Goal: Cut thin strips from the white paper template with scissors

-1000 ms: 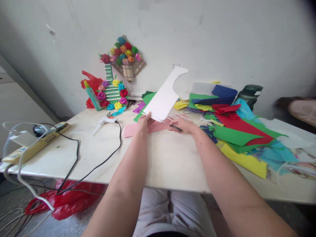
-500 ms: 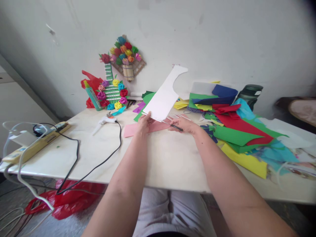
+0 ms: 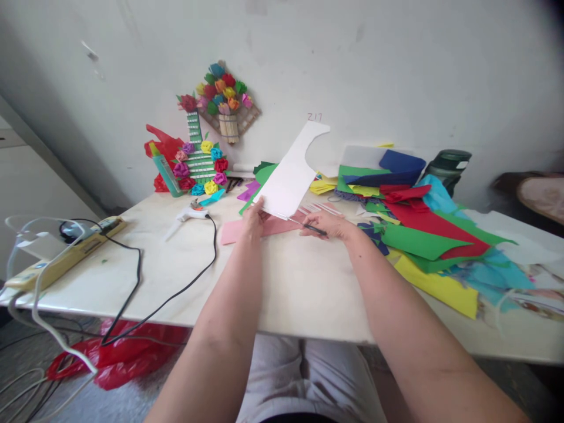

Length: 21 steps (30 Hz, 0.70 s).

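Observation:
My left hand (image 3: 254,216) pinches the near edge of a white sheet (image 3: 289,174) with a curved cut-out, held up tilted over the table. My right hand (image 3: 328,224) is closed on scissors (image 3: 308,225) whose thin blades reach the sheet's lower edge. A pink strip of paper (image 3: 247,230) lies flat under both hands. Several thin cut strips (image 3: 318,207) lie just beyond my right hand.
A pile of coloured sheets (image 3: 423,235) covers the table's right side, with a dark bottle (image 3: 447,165) behind it. A glue gun (image 3: 187,217) with a black cord, a power strip (image 3: 66,254) and paper-flower decorations (image 3: 202,164) stand at the left. The wall is close behind.
The white sheet has shifted slightly left and tilted a bit; both hands stay almost in place.

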Each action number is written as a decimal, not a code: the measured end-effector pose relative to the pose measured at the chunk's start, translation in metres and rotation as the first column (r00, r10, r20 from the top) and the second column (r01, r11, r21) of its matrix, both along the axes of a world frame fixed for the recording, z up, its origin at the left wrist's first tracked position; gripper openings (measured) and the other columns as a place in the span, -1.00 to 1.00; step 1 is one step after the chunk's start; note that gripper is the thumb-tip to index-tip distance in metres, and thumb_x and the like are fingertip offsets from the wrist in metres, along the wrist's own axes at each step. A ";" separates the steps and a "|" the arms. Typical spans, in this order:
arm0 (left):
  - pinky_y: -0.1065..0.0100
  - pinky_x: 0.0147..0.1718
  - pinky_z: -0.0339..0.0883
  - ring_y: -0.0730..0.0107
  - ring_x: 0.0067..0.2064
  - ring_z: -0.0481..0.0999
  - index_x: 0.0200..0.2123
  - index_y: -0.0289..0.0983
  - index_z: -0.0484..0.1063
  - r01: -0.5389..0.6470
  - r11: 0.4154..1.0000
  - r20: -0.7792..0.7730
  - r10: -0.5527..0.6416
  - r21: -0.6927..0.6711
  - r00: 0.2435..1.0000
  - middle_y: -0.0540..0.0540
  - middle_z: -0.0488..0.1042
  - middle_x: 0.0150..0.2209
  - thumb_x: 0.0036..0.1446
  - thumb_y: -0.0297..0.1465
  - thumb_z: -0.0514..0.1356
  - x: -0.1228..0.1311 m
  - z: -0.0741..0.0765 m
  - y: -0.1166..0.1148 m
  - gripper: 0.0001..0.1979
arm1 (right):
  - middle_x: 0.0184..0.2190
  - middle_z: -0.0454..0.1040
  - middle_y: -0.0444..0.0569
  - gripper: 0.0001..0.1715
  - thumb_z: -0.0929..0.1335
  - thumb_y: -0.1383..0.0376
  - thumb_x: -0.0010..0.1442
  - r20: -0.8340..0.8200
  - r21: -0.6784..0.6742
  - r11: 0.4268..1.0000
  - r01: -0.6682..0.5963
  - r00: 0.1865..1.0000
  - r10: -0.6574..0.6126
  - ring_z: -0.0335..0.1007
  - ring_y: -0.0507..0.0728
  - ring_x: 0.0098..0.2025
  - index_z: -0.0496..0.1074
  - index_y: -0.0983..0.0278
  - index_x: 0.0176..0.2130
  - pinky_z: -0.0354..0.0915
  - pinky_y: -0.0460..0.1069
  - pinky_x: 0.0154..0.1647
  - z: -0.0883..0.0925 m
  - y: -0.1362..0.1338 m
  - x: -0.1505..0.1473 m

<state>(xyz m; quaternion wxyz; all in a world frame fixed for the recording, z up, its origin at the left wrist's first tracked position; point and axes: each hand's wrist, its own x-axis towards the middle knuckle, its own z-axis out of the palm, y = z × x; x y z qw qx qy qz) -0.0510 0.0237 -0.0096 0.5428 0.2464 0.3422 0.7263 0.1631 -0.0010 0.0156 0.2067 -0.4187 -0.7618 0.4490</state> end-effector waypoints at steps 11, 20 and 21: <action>0.34 -0.25 0.44 0.35 -0.33 0.55 -0.28 -0.35 0.43 -0.039 0.999 0.021 0.039 0.005 0.999 -0.11 0.55 -0.37 -0.01 -0.48 0.25 0.002 -0.003 0.004 -0.84 | -0.69 0.32 -0.20 -0.63 0.47 0.10 -0.12 -0.036 -0.056 0.998 -0.013 0.999 0.011 0.12 -0.08 -0.74 0.37 0.32 -0.44 0.08 -0.14 -0.76 -0.007 0.001 0.001; 0.33 -0.27 0.44 0.35 -0.35 0.54 -0.31 -0.35 0.45 -0.035 0.999 -0.019 0.035 0.027 0.999 -0.12 0.54 -0.37 -0.04 -0.45 0.28 0.005 -0.011 0.010 -0.83 | -0.76 0.23 -0.24 -0.63 0.45 0.09 -0.10 0.029 -0.042 0.999 0.028 0.999 -0.027 0.11 -0.09 -0.75 0.32 0.31 -0.48 0.06 -0.17 -0.75 0.003 -0.008 -0.003; 0.34 -0.26 0.44 0.35 -0.34 0.55 -0.30 -0.35 0.45 -0.035 0.999 -0.020 0.036 0.026 0.999 -0.12 0.54 -0.37 -0.04 -0.45 0.28 0.006 -0.011 0.010 -0.82 | -0.76 0.24 -0.25 -0.62 0.46 0.08 -0.10 0.035 -0.034 0.999 0.033 0.999 -0.032 0.11 -0.09 -0.75 0.32 0.31 -0.47 0.05 -0.17 -0.75 0.002 -0.007 -0.003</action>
